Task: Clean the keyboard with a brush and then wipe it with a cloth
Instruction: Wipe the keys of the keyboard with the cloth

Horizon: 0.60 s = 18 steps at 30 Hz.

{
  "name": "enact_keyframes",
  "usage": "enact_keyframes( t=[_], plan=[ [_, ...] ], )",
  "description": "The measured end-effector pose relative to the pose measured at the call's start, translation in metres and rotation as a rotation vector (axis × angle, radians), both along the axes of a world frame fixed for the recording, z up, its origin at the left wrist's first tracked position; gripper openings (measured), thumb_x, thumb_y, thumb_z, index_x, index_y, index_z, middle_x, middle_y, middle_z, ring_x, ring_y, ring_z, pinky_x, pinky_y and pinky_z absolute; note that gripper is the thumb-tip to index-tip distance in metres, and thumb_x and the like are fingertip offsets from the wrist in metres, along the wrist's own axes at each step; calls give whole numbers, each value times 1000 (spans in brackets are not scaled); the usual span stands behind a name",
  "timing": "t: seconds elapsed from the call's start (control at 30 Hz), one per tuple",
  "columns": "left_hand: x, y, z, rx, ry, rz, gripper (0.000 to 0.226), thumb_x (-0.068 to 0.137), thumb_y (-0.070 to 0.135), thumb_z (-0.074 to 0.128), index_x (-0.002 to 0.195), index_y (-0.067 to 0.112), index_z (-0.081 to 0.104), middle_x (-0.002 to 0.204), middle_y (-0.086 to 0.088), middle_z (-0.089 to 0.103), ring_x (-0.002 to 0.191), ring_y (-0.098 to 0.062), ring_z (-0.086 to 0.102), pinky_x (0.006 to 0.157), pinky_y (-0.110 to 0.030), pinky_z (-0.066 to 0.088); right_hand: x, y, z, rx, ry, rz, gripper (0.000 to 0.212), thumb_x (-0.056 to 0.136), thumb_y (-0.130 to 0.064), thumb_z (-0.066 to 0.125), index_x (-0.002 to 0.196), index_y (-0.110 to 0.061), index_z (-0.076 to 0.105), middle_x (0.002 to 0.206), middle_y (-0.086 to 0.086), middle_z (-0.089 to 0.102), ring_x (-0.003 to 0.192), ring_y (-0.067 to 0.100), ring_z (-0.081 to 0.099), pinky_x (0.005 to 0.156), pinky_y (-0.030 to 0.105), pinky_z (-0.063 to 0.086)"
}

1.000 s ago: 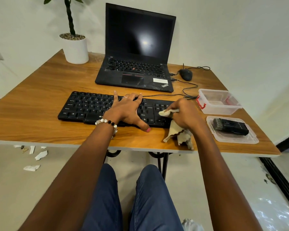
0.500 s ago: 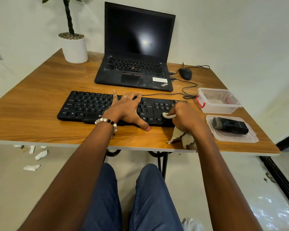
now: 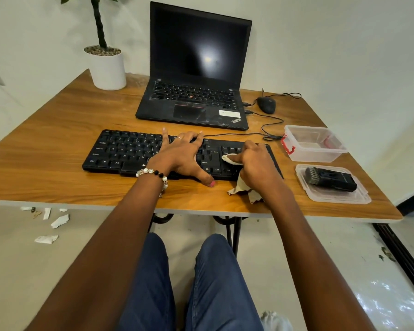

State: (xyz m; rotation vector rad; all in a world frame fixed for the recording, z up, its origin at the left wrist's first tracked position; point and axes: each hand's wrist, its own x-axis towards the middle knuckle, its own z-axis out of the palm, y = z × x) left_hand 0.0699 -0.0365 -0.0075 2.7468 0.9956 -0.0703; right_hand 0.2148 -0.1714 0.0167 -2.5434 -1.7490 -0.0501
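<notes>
At the near edge of the desk (image 3: pixel 46 130) lies the black keyboard (image 3: pixel 127 151), lengthwise across the front, with its cable running off toward the laptop (image 3: pixel 194 101) behind it. The cloth (image 3: pixel 231 160) is bunched over the keys at the right end, its loose tail trailing off the keyboard's front edge onto the wood. The brush (image 3: pixel 330 179) rests on a clear plastic lid (image 3: pixel 359 198) well to the right, so the brushing step looks done and the wiping is under way.

The main risk, as I judge it, is the trailing tail: it could snag under a key cap and lift it, or just drag grit back over wiped keys. A hard stroke could also slide the keyboard sideways, pulling the cable, or carry the elbow toward the open plastic box (image 3: pixel 313 144) just beside the keyboard's right end.

The left hand (image 3: pixel 182 158) lies flat on the middle keys, fingers spread and straight, thumb down over the front edge, bracing the board. The right hand (image 3: pixel 256 163) is curled around the cloth, one finger pushed into it and pressing it onto the keys, wrist low over the desk.
</notes>
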Motion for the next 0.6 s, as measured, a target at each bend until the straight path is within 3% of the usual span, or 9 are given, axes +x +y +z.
enact_keyframes(
  t=[0.17,0.27,0.37,0.5,0.6],
  plan=[
    [-1,0,-1,-1,-18,-2,144,44,91,58,154,21,-4,162,0,0,148,-26,-2,108,-67,-17,4,-11,9,-17,-11,-78,37,90,-11,61,127,-14,63,137,10,46,126,31,41,99,39,46],
    [0,0,0,0,-16,-7,144,45,90,59,154,20,-4,162,-1,0,148,-26,-2,107,-68,-19,14,-18,23,47,264,-34,26,91,-4,59,111,-13,72,115,4,60,103,16,51,84,31,47],
    [1,0,2,-6,9,-7,145,43,91,58,154,21,-6,162,-1,-1,148,-27,-4,105,-68,-21,22,-26,32,314,605,-161,32,90,4,54,106,-14,74,116,6,67,97,13,52,88,37,49],
    [3,-1,7,-44,47,-16,147,40,91,55,153,23,-9,162,-1,-5,148,-26,-9,101,-69,-26,31,-18,34,511,494,-273,33,91,3,54,117,-10,70,123,9,65,103,16,54,87,28,44],
    [11,-5,8,-114,23,-21,142,45,88,58,153,25,-11,162,1,-10,147,-25,-15,100,-67,-28,28,5,32,369,365,-100,35,91,-2,59,124,-12,66,125,6,62,102,13,52,85,24,41]
  ],
)
